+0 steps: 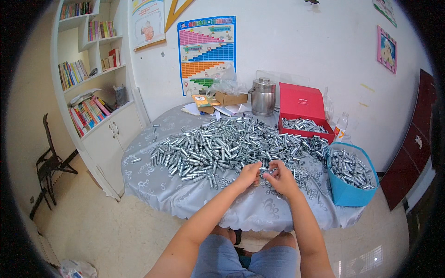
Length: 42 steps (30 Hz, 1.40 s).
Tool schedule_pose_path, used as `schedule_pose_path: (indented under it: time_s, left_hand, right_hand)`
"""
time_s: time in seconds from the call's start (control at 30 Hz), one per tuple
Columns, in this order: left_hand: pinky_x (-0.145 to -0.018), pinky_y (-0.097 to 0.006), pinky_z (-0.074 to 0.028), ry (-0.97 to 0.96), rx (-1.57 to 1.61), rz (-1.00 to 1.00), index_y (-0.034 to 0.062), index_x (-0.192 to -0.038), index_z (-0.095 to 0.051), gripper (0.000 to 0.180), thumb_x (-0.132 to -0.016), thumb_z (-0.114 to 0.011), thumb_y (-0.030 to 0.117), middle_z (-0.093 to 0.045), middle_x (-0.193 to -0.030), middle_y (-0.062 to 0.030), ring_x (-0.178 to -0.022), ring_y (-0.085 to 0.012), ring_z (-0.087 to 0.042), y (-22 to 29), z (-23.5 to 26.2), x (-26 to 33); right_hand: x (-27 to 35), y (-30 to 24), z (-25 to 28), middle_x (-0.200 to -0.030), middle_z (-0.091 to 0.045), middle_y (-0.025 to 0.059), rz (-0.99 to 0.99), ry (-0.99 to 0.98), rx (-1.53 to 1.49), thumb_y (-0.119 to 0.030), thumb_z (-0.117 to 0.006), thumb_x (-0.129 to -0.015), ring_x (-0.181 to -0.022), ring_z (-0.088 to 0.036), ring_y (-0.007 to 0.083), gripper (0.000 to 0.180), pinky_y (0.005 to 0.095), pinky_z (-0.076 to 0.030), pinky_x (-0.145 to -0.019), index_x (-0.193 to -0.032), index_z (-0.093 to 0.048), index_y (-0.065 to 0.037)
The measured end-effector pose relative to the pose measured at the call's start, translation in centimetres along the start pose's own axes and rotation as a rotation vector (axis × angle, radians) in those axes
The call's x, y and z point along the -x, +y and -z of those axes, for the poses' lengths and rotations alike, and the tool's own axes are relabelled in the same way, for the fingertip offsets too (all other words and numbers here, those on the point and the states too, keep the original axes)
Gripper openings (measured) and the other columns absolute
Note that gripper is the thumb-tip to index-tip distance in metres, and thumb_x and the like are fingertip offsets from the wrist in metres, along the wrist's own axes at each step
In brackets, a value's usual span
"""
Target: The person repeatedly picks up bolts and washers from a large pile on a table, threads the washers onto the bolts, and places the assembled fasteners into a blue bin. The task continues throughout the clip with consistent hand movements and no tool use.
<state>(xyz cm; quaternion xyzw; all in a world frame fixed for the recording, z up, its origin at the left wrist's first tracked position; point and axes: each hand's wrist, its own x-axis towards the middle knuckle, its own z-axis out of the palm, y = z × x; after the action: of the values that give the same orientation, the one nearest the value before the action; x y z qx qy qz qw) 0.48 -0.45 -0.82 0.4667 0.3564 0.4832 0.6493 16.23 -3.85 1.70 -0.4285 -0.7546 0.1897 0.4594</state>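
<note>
Near the front of the table my left hand [250, 175] is closed, its thumb and fingers pinching a small silvery metal bolt [263, 169]. My right hand [282, 180] meets it from the other side with fingers curled inward; whatever lies between its fingertips is too small to make out. A wide heap of silvery expansion bolts [208, 146] spreads just beyond both hands. Loose nuts and washers [225, 181] lie scattered around them on the grey patterned tablecloth [185, 199].
At the right edge stands a blue fabric bin [354, 196] full of bolts. An open red box [301, 102] behind it holds more. A steel jug [263, 98], a plastic bottle [341, 126] and a small cardboard box [230, 98] stand along the back. A white bookshelf [113, 139] rises at left.
</note>
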Motion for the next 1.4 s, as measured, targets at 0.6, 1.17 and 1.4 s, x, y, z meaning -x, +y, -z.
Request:
schedule_pose_path:
  time_s: [0.6,1.17,1.4]
  left_hand:
    - [-0.044,-0.029,-0.030,0.000,-0.002,0.044,0.0103,-0.064,-0.038,0.035,-0.086,-0.047,0.036,-0.031,-0.052,0.0025,-0.044,-0.0098,-0.032,0.4,-0.3,0.1]
    - [-0.042,-0.026,-0.031,-0.002,-0.075,0.031,0.0111,-0.064,-0.040,0.034,-0.088,-0.046,0.035,-0.032,-0.053,0.0037,-0.044,-0.0078,-0.032,0.4,-0.2,0.0]
    - [-0.043,-0.026,-0.030,-0.017,-0.010,0.031,0.0114,-0.063,-0.039,0.035,-0.088,-0.046,0.035,-0.031,-0.052,0.0040,-0.043,-0.0078,-0.031,0.4,-0.4,0.1]
  right_hand:
    - [-0.3,0.7,0.3,-0.079,-0.061,0.0087,-0.062,-0.061,0.004,-0.017,-0.067,-0.073,-0.063,-0.056,0.0164,0.025,0.0279,-0.045,-0.056,-0.093,-0.059,-0.003]
    - [0.0,0.7,-0.2,-0.072,-0.059,0.0096,0.006,-0.032,0.085,-0.021,-0.064,-0.076,-0.059,-0.053,0.0159,0.023,0.0284,-0.043,-0.055,-0.089,-0.061,-0.003]
    - [-0.2,1.6,0.0,-0.077,-0.059,0.0095,0.030,-0.072,0.098,-0.024,-0.066,-0.074,-0.060,-0.056,0.0204,0.033,0.0304,-0.044,-0.056,-0.100,-0.057,-0.006]
